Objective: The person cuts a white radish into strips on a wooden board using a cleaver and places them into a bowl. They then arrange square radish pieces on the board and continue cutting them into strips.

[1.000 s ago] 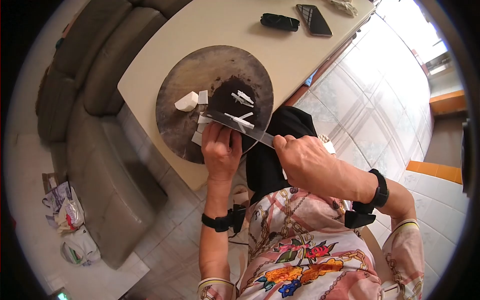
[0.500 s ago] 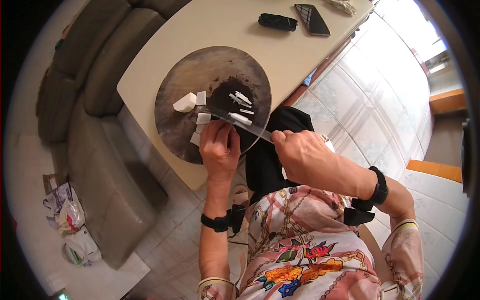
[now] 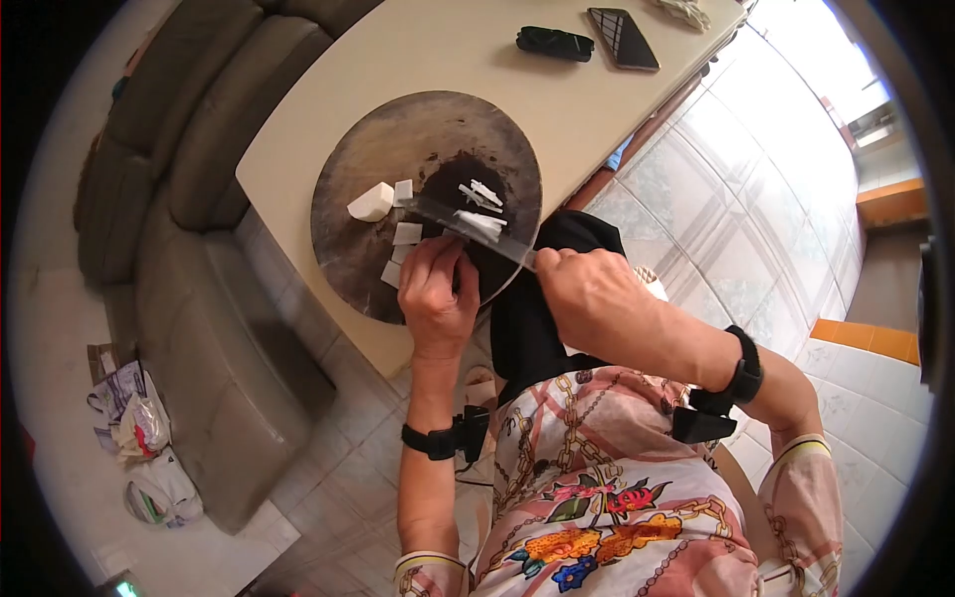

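My right hand (image 3: 592,298) is closed round the handle of a knife (image 3: 512,247). The blade points up and left across a round, dark-stained cutting board (image 3: 373,134), partly covering a small pile of white strips (image 3: 479,226). Close below the blade, my left hand (image 3: 435,292) has its fingers bent and pressed together at the board; whatever lies under the fingertips is hidden. Thin white slices (image 3: 407,234) lie beside that hand. Farther left is a thick white chunk (image 3: 371,203) with a slice next to it. More cut strips (image 3: 481,195) rest beyond the blade.
The board sits on a cream table (image 3: 298,129). A dark case (image 3: 554,44) and a phone (image 3: 624,39) lie at its far end. On the left stands a grey sofa (image 3: 214,378), with bags (image 3: 159,488) near it. My knee (image 3: 582,234) is beside the table edge.
The knife and my right hand have shifted slightly up and left, and the blade now shows more of its flat side over the strips. My left hand has hardly moved.
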Tool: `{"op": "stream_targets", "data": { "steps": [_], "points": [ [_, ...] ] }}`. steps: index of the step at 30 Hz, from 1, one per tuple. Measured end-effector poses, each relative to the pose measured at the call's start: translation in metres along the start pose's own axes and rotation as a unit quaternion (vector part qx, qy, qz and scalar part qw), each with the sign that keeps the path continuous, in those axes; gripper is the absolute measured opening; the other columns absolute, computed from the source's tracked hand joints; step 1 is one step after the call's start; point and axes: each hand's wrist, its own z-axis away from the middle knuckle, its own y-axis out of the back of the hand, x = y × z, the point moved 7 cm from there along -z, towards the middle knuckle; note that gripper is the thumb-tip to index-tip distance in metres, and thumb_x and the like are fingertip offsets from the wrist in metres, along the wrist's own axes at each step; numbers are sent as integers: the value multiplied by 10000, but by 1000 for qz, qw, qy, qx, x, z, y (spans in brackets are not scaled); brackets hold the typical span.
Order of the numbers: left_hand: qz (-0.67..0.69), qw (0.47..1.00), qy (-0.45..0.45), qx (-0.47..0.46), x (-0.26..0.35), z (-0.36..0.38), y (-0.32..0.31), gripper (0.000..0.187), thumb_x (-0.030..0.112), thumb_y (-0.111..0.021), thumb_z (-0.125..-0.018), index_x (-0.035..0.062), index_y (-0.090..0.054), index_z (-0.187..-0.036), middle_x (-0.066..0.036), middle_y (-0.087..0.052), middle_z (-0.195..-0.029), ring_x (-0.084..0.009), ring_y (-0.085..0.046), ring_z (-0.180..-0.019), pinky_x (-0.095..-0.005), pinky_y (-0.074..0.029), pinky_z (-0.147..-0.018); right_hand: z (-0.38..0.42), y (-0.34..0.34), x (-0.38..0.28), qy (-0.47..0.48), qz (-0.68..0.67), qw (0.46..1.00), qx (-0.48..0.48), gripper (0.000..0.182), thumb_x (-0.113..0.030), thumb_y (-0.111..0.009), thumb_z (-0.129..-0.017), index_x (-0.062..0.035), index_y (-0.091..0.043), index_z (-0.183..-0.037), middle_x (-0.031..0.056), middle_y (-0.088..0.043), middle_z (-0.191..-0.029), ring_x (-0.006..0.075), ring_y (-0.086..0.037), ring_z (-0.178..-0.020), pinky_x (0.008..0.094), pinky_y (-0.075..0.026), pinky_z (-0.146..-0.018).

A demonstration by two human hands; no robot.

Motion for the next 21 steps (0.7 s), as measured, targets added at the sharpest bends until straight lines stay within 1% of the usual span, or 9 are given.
{"op": "stream_targets", "data": {
  "steps": [2, 4, 7, 10, 12, 14, 16, 18, 21],
  "points": [
    [15, 1000, -13, 10, 3, 0, -1, 141, -22, -648, -708, -12, -658, -848, -133, -629, -904, -333, -597, -830, -420, -500, -755, 6, 3, 10, -30, -24, 999, -38, 219, 24, -604, -657, 48, -469, -828, 185, -551, -685, 378, -585, -616, 445, -457, -522],
    [8, 1000, 14, 1, 0, 0, -1, 130, -19, -647, -710, -11, -651, -841, -132, -624, -891, -337, -592, -845, -428, -492, -773, 13, 10, 3, -20, -41, 999, -26, 207, 38, -590, -660, 50, -469, -827, 191, -548, -683, 385, -577, -601, 445, -456, -516],
    [6, 1000, 10, -9, -1, 1, -1, 130, -25, -643, -708, -16, -650, -837, -134, -621, -881, -347, -587, -842, -429, -490, -769, 14, 8, -4, 3, -30, 998, -49, 198, 46, -577, -659, 56, -467, -823, 190, -540, -674, 387, -565, -572, 447, -446, -502],
    [1, 1000, 5, -26, 2, -3, 0, 130, -33, -640, -701, -21, -646, -830, -140, -622, -882, -357, -585, -828, -430, -496, -755, 13, 8, -6, -5, -23, 997, -69, 187, 48, -568, -658, 63, -470, -817, 189, -543, -674, 384, -563, -556, 440, -447, -496],
    [-1, 1000, -3, -15, 3, -4, 0, 129, -36, -639, -696, -22, -643, -824, -141, -623, -883, -356, -586, -824, -426, -498, -748, 8, 2, -9, -1, 14, 997, -77, 181, 49, -564, -659, 67, -473, -814, 186, -548, -679, 379, -572, -571, 437, -454, -509],
    [-4, 1000, -13, -1, 5, -5, 1, 127, -40, -638, -692, -24, -639, -818, -142, -623, -883, -355, -586, -820, -423, -500, -741, 2, -1, -12, 3, 28, 998, -58, 179, 51, -563, -659, 67, -474, -814, 184, -547, -677, 376, -573, -575, 438, -455, -516],
    [3, 1000, 15, -10, 1, -2, 2, 128, -37, -641, -688, -20, -634, -814, -138, -625, -886, -349, -588, -822, -412, -502, -738, -1, -3, -12, 10, 40, 998, -40, 178, 52, -562, -660, 68, -475, -814, 182, -545, -675, 374, -573, -580, 438, -456, -524],
    [24, 999, 21, -4, -1, -3, 2, 135, -36, -642, -687, -18, -636, -821, -137, -624, -885, -347, -589, -820, -410, -502, -734, -2, -3, -5, -9, -18, 999, -26, 174, 47, -563, -667, 68, -474, -814, 181, -545, -678, 378, -576, -596, 441, -457, -536],
    [38, 999, 19, 7, 0, -2, 2, 144, -35, -640, -687, -14, -637, -829, -135, -622, -876, -343, -588, -815, -409, -502, -728, 4, 2, 0, -13, -18, 1000, -16, 171, 39, -570, -667, 66, -475, -807, 196, -554, -685, 388, -582, -605, 440, -463, -535]
  ]
}}
